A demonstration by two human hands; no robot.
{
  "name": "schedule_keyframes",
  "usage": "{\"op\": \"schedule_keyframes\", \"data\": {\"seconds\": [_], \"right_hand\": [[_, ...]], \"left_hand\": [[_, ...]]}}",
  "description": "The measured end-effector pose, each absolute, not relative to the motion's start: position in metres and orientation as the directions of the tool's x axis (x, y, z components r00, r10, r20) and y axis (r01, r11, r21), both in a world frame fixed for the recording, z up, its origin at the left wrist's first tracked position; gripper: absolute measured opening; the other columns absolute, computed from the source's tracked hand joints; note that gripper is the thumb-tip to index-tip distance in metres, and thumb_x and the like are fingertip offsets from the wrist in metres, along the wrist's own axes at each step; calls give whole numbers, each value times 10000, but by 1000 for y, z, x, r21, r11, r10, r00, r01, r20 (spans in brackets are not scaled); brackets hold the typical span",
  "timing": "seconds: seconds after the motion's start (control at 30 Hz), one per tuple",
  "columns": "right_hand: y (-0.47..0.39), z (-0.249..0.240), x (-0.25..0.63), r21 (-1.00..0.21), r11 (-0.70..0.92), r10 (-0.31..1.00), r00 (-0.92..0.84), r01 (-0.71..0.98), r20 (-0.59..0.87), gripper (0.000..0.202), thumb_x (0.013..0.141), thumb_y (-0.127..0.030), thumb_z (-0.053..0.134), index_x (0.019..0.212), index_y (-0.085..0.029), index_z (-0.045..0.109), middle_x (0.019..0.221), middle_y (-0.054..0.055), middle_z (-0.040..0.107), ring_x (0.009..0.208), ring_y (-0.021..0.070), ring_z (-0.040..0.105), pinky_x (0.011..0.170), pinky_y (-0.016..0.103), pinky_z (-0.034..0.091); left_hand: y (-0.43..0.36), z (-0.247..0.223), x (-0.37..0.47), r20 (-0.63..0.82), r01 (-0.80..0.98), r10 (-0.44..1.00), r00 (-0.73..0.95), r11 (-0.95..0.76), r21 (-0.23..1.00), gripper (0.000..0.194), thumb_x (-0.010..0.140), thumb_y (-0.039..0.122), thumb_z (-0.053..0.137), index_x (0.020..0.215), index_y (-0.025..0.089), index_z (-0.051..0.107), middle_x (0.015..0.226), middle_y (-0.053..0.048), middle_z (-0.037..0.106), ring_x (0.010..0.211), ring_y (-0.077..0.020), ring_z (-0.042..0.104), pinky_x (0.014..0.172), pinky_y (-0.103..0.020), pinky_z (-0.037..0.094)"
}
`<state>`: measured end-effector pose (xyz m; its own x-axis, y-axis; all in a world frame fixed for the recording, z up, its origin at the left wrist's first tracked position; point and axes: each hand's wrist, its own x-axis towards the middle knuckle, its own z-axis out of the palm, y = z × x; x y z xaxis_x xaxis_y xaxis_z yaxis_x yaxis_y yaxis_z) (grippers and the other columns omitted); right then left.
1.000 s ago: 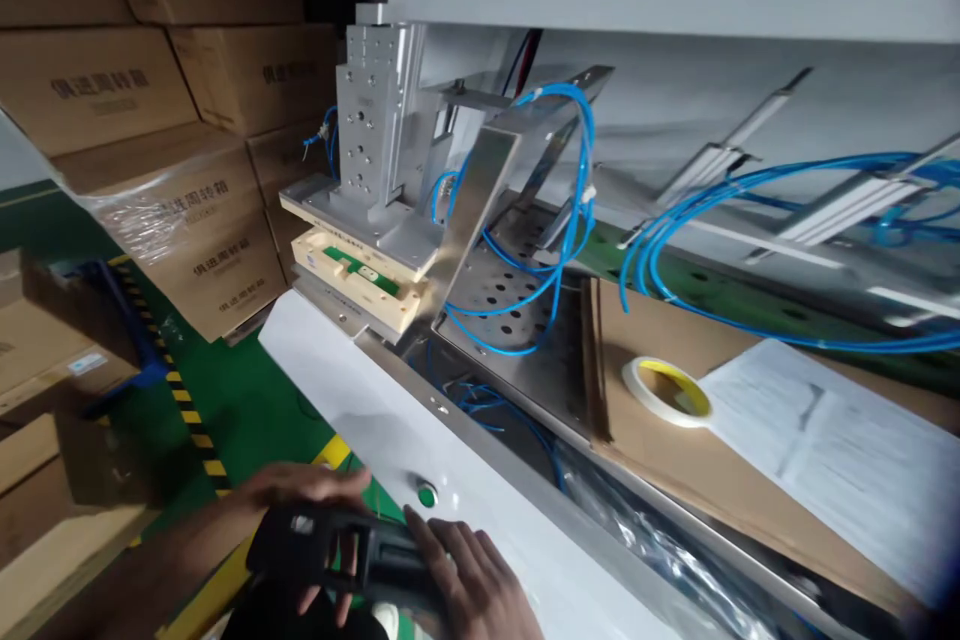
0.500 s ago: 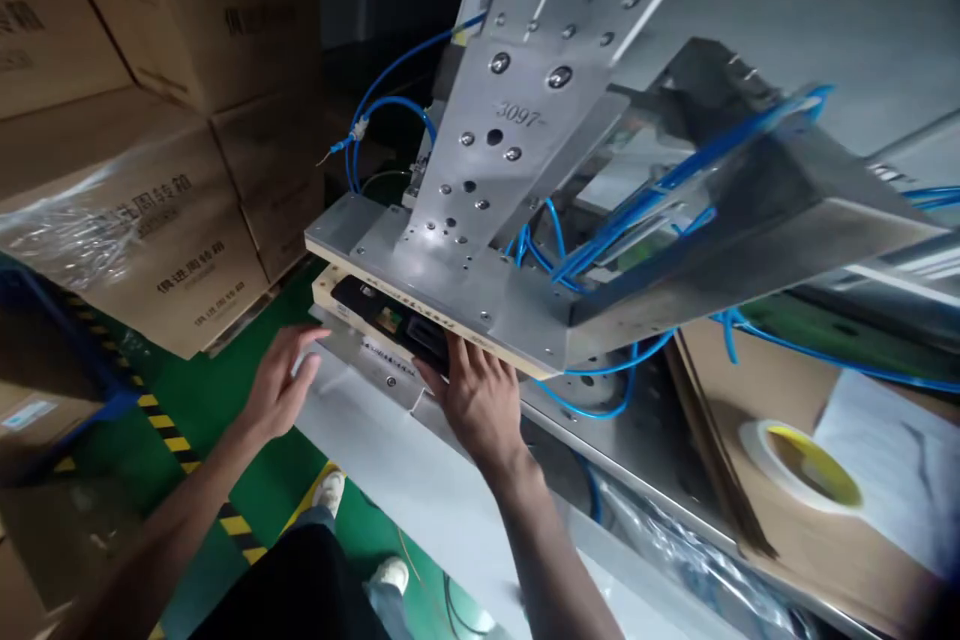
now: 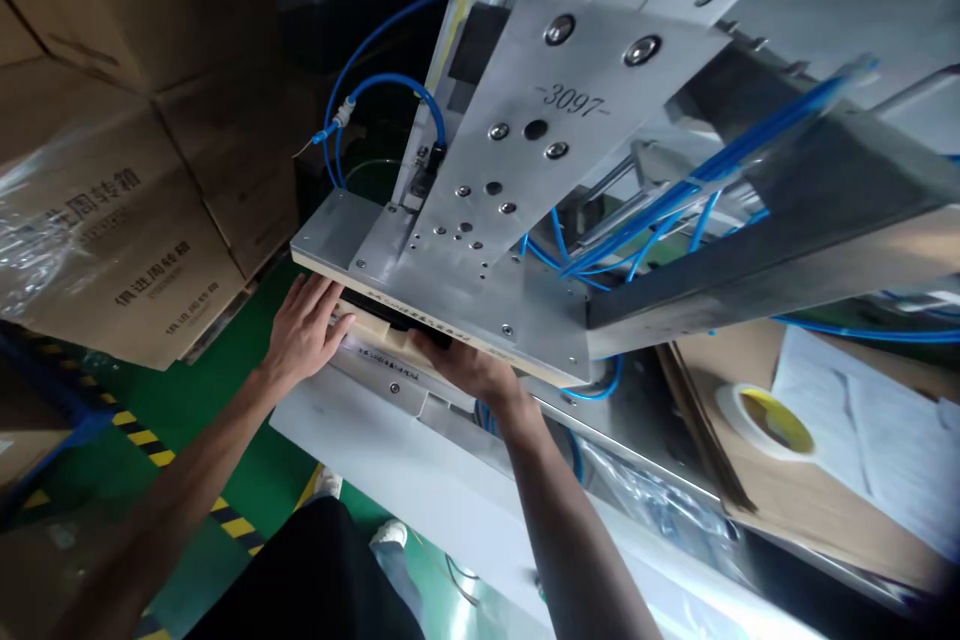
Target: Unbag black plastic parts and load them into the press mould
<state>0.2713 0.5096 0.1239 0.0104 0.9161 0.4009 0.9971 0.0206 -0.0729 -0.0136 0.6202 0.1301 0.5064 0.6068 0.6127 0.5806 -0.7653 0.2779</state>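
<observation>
A long black plastic part (image 3: 367, 306) lies in the cream fixture (image 3: 366, 324), in the narrow gap under a metal press plate (image 3: 469, 298) with a cream lower layer. My left hand (image 3: 304, 332) is at the gap's left end, fingers stretched out and tips reaching the plate's edge, thumb apart beside the fixture. My right hand (image 3: 472, 370) reaches into the gap from the front. Its thumb lies along the black part, while its other fingers are hidden beneath the plate. Most of the black part is hidden as well.
A metal bracket (image 3: 571, 100) marked 3097 rises above the plate, with blue air tubes (image 3: 694, 185) beside it. At right, a tape roll (image 3: 772, 420) and paper (image 3: 855, 430) lie on cardboard. Large cartons (image 3: 97, 210) stand at left on the green floor (image 3: 199, 425).
My left hand has moved up and right to the fixture's left end. My right hand has slid deeper under the plate, hiding its fingers. The view has come closer to the press.
</observation>
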Motion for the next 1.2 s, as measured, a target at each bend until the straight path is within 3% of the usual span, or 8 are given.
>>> {"op": "schedule_keyframes", "data": {"seconds": [0.17,0.23,0.4,0.57,0.67,0.77,0.93,1.2], "right_hand": [[504,142,265,161,86,965,-122,983,230,440,1095,-484,453,1242,-176,731,896,129,749,863,268,698,792,410,615],[501,148,263,196,98,973,-136,976,188,434,1108,-444,418,1274,-180,720,904,126,750,882,268,702,803,413,623],[494,152,262,87,123,959,-141,989,245,380,1098,-260,395,1317,-214,701,961,101,763,921,240,708,899,414,619],[488,156,258,-69,26,908,5,997,419,455,1098,-511,445,1316,-196,691,990,114,771,860,271,704,781,398,598],[479,159,250,-58,-28,887,51,998,460,489,1105,-525,422,1280,-165,702,943,118,772,820,273,702,737,372,550],[464,159,234,-41,-125,878,130,991,460,460,1098,-511,449,1090,-153,739,837,110,751,793,268,693,718,356,505],[449,151,207,26,-215,826,168,976,537,455,1076,-496,523,1271,-108,659,1173,189,736,1105,322,650,982,449,479],[448,141,199,-68,-248,799,244,966,549,559,1074,-517,517,1450,-105,559,1316,199,691,1228,324,589,1124,499,406]], "left_hand": [[621,131,-9,614,579,621,487,-756,305,533,1052,458,500,1471,141,593,1460,-204,672,1401,-353,604,1282,-549,372],[621,129,-8,619,577,615,487,-760,301,531,1051,461,503,1469,147,593,1462,-202,670,1406,-353,600,1282,-553,370],[620,130,-9,647,579,588,486,-771,265,516,1047,450,521,1448,135,601,1453,-211,674,1397,-352,607,1270,-547,387],[620,136,-9,605,578,579,547,-784,228,427,1055,412,511,1372,165,656,1346,-167,746,1323,-331,662,1274,-572,373],[619,138,-13,600,562,573,559,-793,235,427,1052,418,526,1367,164,661,1360,-167,740,1354,-332,642,1287,-579,352],[617,138,-19,608,558,584,538,-787,262,463,1050,417,534,1430,167,623,1421,-175,705,1394,-329,615,1285,-561,359],[614,140,-23,556,583,581,594,-787,200,516,1050,435,534,1479,153,585,1492,-198,651,1441,-358,569,1264,-561,374],[619,147,-28,527,565,562,638,-806,175,525,1053,459,515,1477,158,586,1467,-204,667,1439,-364,566,1259,-571,384]]}}
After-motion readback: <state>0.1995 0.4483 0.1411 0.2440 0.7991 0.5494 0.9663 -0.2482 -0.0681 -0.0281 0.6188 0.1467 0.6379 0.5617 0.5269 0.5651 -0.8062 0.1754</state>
